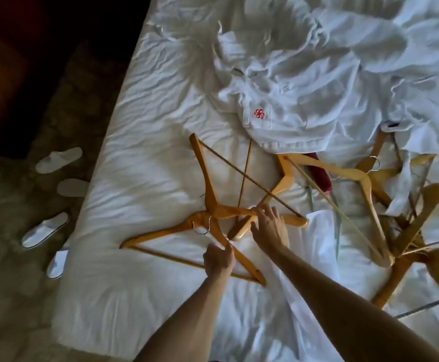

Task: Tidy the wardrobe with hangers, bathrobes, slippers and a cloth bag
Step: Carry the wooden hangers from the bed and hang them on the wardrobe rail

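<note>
Several wooden hangers lie tangled on a white bed. My left hand (pixel 218 258) grips the arm of the nearest hanger (pixel 187 227), below its metal hook. My right hand (pixel 270 226) rests with fingers spread on a second hanger (pixel 213 184) that crosses it. More hangers (pixel 364 184) are piled to the right. A crumpled white bathrobe (pixel 291 100) with a red pinwheel logo lies behind them. A dark red item (pixel 320 171) peeks from under a hanger. White slippers (pixel 59 159) lie scattered on the floor to the left.
The bed's left edge (pixel 103 165) runs diagonally, with patterned carpet beside it. Rumpled white bedding (pixel 409 35) fills the far right. A white cloth (pixel 317 244) lies under my right forearm.
</note>
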The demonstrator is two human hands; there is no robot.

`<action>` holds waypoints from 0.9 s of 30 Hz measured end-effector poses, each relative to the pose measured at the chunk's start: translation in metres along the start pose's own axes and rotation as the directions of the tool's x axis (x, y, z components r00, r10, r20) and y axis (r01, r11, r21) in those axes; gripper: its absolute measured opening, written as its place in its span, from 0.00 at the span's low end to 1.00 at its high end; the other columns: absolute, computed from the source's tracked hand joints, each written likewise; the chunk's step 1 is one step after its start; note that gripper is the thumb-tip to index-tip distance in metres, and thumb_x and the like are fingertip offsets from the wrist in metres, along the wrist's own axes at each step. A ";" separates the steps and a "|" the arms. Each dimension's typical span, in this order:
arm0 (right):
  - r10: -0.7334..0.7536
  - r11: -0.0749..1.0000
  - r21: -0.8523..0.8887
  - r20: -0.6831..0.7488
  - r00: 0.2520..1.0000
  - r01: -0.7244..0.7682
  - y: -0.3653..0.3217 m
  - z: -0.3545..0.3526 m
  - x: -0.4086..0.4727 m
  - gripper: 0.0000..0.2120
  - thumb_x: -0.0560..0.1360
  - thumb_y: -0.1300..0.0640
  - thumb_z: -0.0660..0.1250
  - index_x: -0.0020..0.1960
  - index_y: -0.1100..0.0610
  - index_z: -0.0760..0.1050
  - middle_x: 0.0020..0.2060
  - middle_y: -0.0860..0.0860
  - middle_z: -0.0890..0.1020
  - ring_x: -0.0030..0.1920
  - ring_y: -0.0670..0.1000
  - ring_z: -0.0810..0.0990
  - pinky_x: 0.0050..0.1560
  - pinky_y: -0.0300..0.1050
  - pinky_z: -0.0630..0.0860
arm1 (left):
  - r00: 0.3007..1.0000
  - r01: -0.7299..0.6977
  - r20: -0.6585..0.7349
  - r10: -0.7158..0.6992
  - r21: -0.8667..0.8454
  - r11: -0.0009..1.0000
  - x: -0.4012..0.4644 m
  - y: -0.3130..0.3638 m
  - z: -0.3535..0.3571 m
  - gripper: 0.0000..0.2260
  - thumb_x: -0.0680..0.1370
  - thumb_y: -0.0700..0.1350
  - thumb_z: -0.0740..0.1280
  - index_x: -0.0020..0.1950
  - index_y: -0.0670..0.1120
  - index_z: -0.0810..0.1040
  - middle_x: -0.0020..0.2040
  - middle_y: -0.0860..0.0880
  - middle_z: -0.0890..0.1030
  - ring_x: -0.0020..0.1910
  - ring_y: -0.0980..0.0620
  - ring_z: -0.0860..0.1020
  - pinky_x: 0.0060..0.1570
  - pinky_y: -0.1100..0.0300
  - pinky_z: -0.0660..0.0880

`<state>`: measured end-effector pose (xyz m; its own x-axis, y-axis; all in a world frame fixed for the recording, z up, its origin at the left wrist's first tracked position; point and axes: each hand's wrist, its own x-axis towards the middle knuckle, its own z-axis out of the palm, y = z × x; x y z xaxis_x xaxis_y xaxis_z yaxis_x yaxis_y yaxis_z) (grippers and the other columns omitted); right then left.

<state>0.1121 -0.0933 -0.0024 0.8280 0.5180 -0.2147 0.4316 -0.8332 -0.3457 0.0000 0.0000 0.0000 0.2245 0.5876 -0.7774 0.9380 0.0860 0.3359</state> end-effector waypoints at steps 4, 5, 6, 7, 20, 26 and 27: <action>-0.088 0.974 -0.207 0.009 0.996 0.087 -0.010 0.023 0.020 0.17 0.76 0.52 0.72 0.64 0.52 0.77 0.60 0.52 0.78 0.61 0.55 0.74 0.60 0.51 0.74 | 0.994 -0.033 -0.098 0.038 0.048 0.998 0.027 -0.002 0.017 0.19 0.83 0.55 0.61 0.61 0.40 0.78 0.59 0.43 0.81 0.60 0.45 0.79 0.50 0.58 0.72; -0.081 0.973 -0.215 0.024 0.996 0.084 -0.010 0.027 0.025 0.17 0.77 0.52 0.71 0.64 0.52 0.77 0.59 0.52 0.78 0.60 0.54 0.74 0.59 0.50 0.73 | 0.990 -0.066 -0.120 0.074 0.072 0.995 0.031 -0.004 0.020 0.22 0.82 0.58 0.62 0.61 0.40 0.78 0.59 0.44 0.81 0.60 0.46 0.79 0.47 0.61 0.69; -0.090 0.973 -0.210 0.036 0.995 0.096 -0.010 0.032 0.027 0.15 0.77 0.52 0.70 0.64 0.53 0.77 0.58 0.52 0.78 0.59 0.54 0.74 0.58 0.49 0.74 | 0.988 -0.084 -0.123 0.092 0.067 0.994 0.034 -0.006 0.022 0.23 0.81 0.59 0.63 0.62 0.41 0.78 0.59 0.44 0.81 0.60 0.46 0.80 0.47 0.60 0.70; -0.102 0.974 -0.197 0.045 0.994 0.109 -0.010 0.033 0.027 0.14 0.78 0.54 0.69 0.62 0.54 0.76 0.56 0.52 0.78 0.57 0.54 0.75 0.56 0.48 0.75 | 0.985 -0.111 -0.129 0.117 0.057 0.992 0.039 -0.010 0.023 0.23 0.81 0.59 0.64 0.65 0.42 0.77 0.59 0.44 0.81 0.59 0.44 0.80 0.50 0.57 0.72; 0.069 0.813 0.569 0.120 0.990 -0.125 -0.042 -0.072 -0.088 0.09 0.81 0.50 0.64 0.45 0.53 0.73 0.31 0.48 0.76 0.27 0.47 0.73 0.26 0.36 0.68 | 0.999 0.051 0.020 -0.047 -0.477 0.877 -0.062 -0.067 -0.086 0.17 0.80 0.53 0.69 0.40 0.41 0.84 0.32 0.46 0.85 0.32 0.51 0.84 0.40 0.58 0.83; -0.013 0.657 0.736 0.228 0.974 -0.163 -0.088 -0.159 -0.145 0.16 0.82 0.52 0.63 0.41 0.61 0.74 0.27 0.52 0.74 0.25 0.48 0.73 0.26 0.42 0.71 | 0.998 -0.025 -0.055 -0.018 -0.682 0.731 -0.156 -0.080 -0.153 0.15 0.79 0.52 0.72 0.44 0.39 0.83 0.35 0.42 0.86 0.29 0.50 0.82 0.33 0.59 0.79; -0.043 0.634 0.756 0.243 0.969 -0.161 -0.101 -0.175 -0.150 0.16 0.82 0.53 0.64 0.39 0.62 0.74 0.27 0.53 0.73 0.25 0.48 0.72 0.25 0.39 0.70 | 0.997 -0.036 -0.072 -0.026 -0.745 0.667 -0.172 -0.079 -0.166 0.15 0.79 0.51 0.71 0.44 0.38 0.82 0.34 0.42 0.85 0.28 0.51 0.82 0.32 0.59 0.78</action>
<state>0.0068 -0.1213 0.2248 0.6974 0.5844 -0.4149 -0.1308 -0.4654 -0.8754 -0.1561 0.0259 0.1955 0.1805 0.6414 -0.7457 0.4205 0.6351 0.6480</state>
